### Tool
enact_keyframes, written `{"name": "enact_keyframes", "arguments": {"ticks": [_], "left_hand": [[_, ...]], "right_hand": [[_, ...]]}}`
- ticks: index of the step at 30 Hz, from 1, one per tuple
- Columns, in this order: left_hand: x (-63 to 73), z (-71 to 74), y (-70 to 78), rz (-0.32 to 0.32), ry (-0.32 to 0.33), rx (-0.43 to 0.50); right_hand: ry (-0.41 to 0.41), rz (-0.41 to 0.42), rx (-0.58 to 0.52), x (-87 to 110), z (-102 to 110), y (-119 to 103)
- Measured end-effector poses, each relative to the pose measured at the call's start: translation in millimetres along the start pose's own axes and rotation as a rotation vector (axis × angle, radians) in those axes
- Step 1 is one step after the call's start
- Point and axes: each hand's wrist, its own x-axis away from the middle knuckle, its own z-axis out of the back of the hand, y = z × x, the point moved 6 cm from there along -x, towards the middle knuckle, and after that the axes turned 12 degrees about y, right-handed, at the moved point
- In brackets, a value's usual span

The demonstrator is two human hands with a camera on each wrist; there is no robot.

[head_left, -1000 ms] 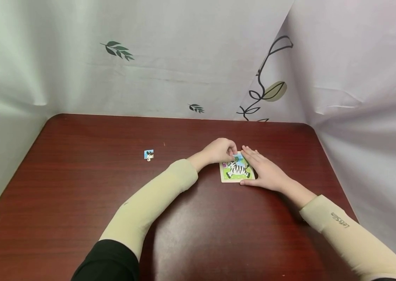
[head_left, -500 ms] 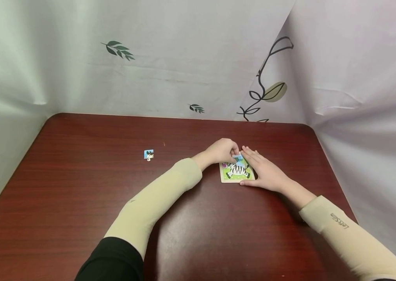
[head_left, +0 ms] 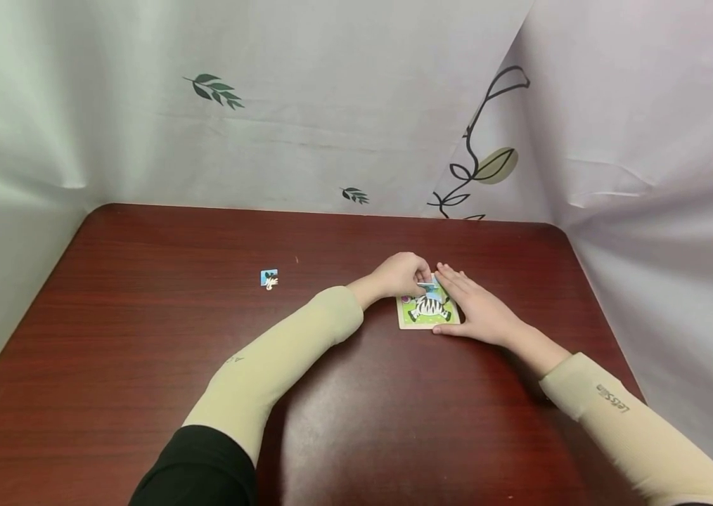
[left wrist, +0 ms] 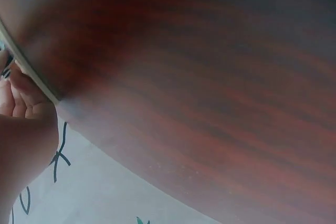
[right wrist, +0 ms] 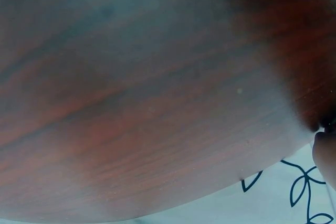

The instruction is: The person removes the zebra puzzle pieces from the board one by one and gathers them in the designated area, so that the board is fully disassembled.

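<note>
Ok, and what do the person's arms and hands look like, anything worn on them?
The left hand and right hand are ungloved. A pale yellow-beige left sleeve carries a small, faint dark mark, with a black upper sleeve above it. The beige right sleeve bears dark printed lettering near the cuff. No cables show.

1. The person's left arm (head_left: 280, 351) reaches forward and inward.
2. The left hand (head_left: 399, 275) pinches, its fingers (head_left: 422, 267) bent downward.
3. The right arm (head_left: 628, 422) angles in from the right side.
4. The right hand (head_left: 482, 307) lies just beside the left, fingers straight, thumb (head_left: 449, 329) spread apart.
</note>
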Motion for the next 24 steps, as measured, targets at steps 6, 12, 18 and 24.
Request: {"name": "enact_keyframes", "arguments": {"ticks": [6,12,18,24], "left_hand": [[-0.1,1.3,-4.4,-0.005,0.006,0.03],[1.3,7.0,-4.3,-0.01,0.009,0.043],[6.6,27.0,-5.2,-0.041,0.026,0.012],[17.6,58.9,-16.2,-0.026,0.05,0.008]], "right_hand": [[0.01,0.005,0.001,0.5,-2,1],[0.009,0.0,-0.005,0.0,1,-2],[-0.01,-0.01,0.004,-1.5,1,-1],[-0.002,-0.015,0.01,-0.7,-1,0]]}}
